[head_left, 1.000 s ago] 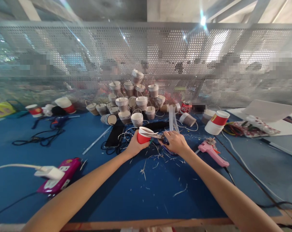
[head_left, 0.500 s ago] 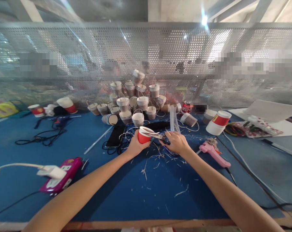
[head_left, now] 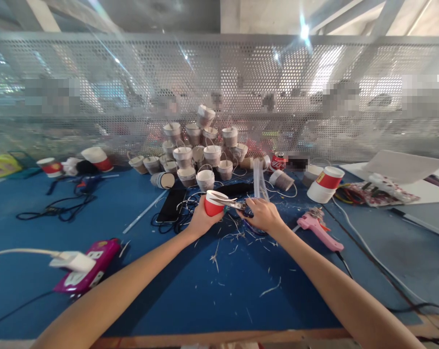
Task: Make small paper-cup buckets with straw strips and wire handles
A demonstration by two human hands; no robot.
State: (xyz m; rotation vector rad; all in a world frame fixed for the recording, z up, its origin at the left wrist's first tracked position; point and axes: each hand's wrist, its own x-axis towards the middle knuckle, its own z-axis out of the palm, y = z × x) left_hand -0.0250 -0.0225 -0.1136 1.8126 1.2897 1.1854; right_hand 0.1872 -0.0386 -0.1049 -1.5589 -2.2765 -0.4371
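Observation:
A red paper cup with a white rim (head_left: 213,207) is held upright over the blue table, with my left hand (head_left: 200,219) closed around its left side and base. My right hand (head_left: 263,213) is closed on the handles of a pair of scissors (head_left: 231,202). The blades point left and lie across the cup's rim, slightly parted. Whether they are biting into the paper is too small to tell. Thin pale scraps (head_left: 237,237) lie on the table under both hands.
Behind my hands rises a pile of small wrapped buckets (head_left: 205,179). A black phone (head_left: 171,206) and cables lie left of the cup. A pink glue gun (head_left: 320,230) lies right, near stacked paper cups (head_left: 325,185). A purple power strip (head_left: 90,269) sits at front left.
The view has shifted slightly, so everything sits a little further left. My hands, the cup and the scissors keep nearly the same position relative to each other.

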